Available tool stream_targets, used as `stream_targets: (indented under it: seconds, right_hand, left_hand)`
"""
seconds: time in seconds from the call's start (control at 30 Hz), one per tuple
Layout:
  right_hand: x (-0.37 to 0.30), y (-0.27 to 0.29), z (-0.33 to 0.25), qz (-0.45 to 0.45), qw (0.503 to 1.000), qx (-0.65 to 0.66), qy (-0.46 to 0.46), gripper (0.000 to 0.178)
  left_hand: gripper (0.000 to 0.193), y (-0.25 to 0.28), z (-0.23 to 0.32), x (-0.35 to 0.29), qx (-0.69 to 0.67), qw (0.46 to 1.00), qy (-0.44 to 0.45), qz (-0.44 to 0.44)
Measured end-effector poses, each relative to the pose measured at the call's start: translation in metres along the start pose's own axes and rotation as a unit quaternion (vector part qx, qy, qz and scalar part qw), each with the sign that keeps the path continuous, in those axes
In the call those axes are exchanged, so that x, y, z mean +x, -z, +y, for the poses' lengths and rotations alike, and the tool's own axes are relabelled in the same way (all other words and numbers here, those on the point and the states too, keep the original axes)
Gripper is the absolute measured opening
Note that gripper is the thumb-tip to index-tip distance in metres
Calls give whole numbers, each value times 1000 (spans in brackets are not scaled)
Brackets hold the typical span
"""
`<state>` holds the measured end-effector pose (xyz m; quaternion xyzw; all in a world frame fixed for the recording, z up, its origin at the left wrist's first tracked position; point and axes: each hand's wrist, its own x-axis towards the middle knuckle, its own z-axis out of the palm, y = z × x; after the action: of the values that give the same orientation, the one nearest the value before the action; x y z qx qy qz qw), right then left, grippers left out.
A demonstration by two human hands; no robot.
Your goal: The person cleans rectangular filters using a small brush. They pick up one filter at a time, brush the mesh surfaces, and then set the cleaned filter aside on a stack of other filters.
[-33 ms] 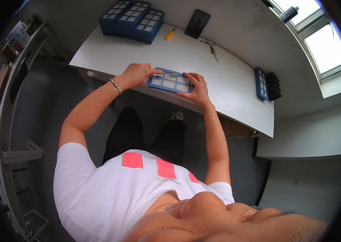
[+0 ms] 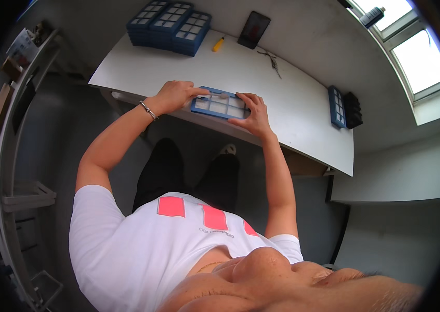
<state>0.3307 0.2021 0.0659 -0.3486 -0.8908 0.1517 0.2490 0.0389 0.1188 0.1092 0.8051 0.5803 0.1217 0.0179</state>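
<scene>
A flat rectangular filter [image 2: 219, 108] with a blue frame and white gridded panels lies at the near edge of the white table. My right hand [image 2: 253, 113] grips its right end, thumb on the near side and fingers on the far side. At the filter's far left part, my left hand [image 2: 175, 98] pinches a thin, pale, brush-like tool [image 2: 220, 95]. The tool's greyish tip rests over the filter's upper panels, close to the far rim. My left fingertips partly cover the handle.
Stacks of similar blue-framed filters [image 2: 170, 34] stand at the table's far left. Beside them lie a yellow-handled tool [image 2: 219, 44], a black phone [image 2: 254, 29] and a small metal tool [image 2: 274, 65]. Another filter [image 2: 337, 107] and black parts [image 2: 354, 110] sit at the right edge. Shelving [image 2: 9, 156] stands left.
</scene>
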Motion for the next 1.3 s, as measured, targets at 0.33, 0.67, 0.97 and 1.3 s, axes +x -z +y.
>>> stream_targets:
  seconds: [0.33, 0.67, 0.97, 1.3]
  right_hand:
    - [0, 0, 2, -12, 1000, -7, -1, 85]
    - [1, -1, -1, 1, 1000, -10, -4, 84]
    - [1, 0, -1, 4, 1000, -13, -7, 82]
    - [0, 2, -7, 4, 1000, -17, -1, 81]
  left_hand:
    - [33, 48, -27, -14, -17, 995, 46, -90]
    - [32, 22, -10, -36, 37, 995, 92, -22]
    - [31, 30, 4, -36, 65, 993, 91, -46]
    - [34, 14, 13, -46, 108, 991, 79, 27]
